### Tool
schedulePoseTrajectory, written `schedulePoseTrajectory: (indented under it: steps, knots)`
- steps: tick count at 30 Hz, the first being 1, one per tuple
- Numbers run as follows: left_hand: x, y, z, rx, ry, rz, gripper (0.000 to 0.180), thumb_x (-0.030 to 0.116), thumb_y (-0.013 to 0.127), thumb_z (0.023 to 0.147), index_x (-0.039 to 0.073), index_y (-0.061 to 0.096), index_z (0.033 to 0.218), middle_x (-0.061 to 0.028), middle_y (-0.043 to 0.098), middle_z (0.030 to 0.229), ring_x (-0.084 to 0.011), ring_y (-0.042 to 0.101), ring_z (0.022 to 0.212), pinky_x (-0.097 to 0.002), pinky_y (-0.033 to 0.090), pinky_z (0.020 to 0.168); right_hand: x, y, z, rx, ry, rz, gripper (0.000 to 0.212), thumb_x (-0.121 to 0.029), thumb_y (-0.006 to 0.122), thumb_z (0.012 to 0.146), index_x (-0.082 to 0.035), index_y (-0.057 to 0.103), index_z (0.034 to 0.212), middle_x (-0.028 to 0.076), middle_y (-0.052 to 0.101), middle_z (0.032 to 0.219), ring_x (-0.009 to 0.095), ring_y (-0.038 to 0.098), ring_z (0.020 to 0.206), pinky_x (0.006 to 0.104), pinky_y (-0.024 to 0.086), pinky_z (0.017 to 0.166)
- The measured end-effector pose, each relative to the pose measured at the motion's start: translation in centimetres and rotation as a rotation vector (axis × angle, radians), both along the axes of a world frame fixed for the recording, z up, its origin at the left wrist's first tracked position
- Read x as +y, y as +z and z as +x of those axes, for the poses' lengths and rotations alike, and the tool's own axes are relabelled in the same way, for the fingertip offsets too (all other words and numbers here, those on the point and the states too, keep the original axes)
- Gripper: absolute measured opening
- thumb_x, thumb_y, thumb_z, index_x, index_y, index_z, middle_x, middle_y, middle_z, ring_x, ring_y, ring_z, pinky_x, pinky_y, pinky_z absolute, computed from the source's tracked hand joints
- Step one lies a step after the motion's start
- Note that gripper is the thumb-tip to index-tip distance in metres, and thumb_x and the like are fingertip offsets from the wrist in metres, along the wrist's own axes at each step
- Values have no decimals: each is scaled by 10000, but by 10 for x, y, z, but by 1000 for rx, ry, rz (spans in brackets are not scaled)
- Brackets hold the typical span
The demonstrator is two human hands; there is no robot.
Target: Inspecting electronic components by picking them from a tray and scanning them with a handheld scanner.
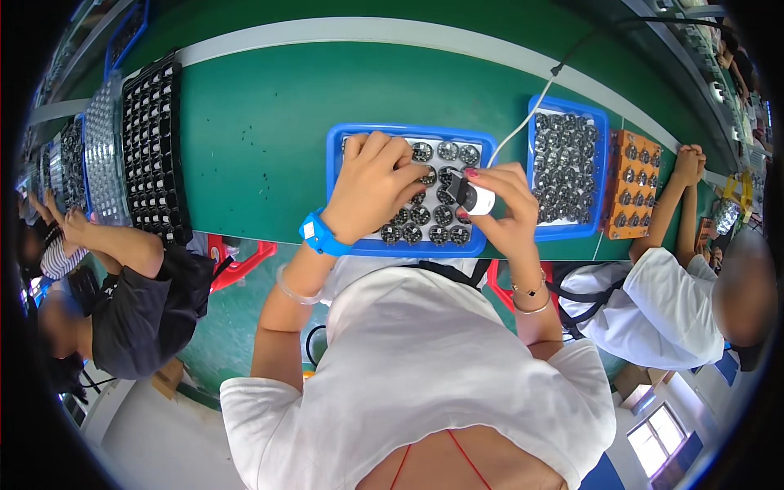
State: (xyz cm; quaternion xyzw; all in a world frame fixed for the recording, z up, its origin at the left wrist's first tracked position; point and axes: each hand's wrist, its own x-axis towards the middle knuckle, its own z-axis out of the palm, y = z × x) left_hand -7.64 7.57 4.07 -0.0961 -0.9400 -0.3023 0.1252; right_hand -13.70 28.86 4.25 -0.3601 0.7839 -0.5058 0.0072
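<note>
A blue tray [333,159] on the green table holds rows of small round black-and-silver parts [420,215] on a white liner. Over its left half, my left hand [369,188] is bent, a blue band at the wrist. Its thumb and index fingertip close around one small round part [428,175]; the other fingers curl over the tray and hide what lies below. At the tray's right side, my right hand [514,204] grips a white-and-black corded handheld device [477,198]. The device's dark end points at the parts near my left fingertips, and a white cable runs up from it.
Another blue tray [603,163] full of round parts stands to the right, beside an orange fixture block [633,184]. A black compartment tray [155,147] lies at the left. Co-workers sit on both sides, one with clasped hands [690,163]. Dark specks dot the green table [237,98].
</note>
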Motion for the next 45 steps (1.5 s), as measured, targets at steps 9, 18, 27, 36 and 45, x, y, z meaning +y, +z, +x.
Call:
schedulePoseTrajectory:
  steps: [9, 18, 27, 36, 45]
  knots:
    - [-4, -5, -2, -2, -60, -35, 129, 159, 757, 665, 145, 667, 756, 3, 480, 803, -193, 486, 840, -355, 344, 794, -2, 1, 2, -18, 7, 1, 449, -51, 809, 583, -35, 681, 1012, 95, 685, 985, 244, 593, 885, 322, 465, 775]
    - [-1, 1, 7, 144, -56, 25, 177, 177, 764, 674, 173, 662, 818, 15, 489, 799, -191, 484, 794, -350, 330, 756, -14, 3, 1, -13, 40, 34, 429, -28, 793, 590, -37, 685, 1005, 102, 679, 989, 259, 601, 902, 339, 479, 798]
    - [-3, 0, 5, 85, -39, 19, 151, 183, 756, 687, 167, 662, 804, 13, 490, 816, -192, 481, 814, -355, 328, 773, -5, -4, 6, -131, -66, -47, 425, -75, 788, 632, 1, 655, 1028, 119, 671, 996, 236, 585, 927, 334, 455, 838]
    - [-4, 2, 13, 17, 13, 12, 194, 236, 781, 652, 160, 666, 789, 9, 475, 795, -198, 476, 813, -365, 328, 779, 10, 0, 12, -86, -59, -105, 417, -59, 744, 640, 5, 643, 1040, 133, 666, 1020, 244, 575, 907, 338, 448, 812]
    - [8, 1, 30, -21, -42, -48, 211, 232, 779, 652, 140, 691, 820, 7, 461, 789, -189, 463, 802, -364, 313, 764, 2, 4, 21, -75, 33, 17, 426, -38, 790, 590, -40, 690, 1003, 85, 674, 981, 254, 594, 866, 340, 483, 760]
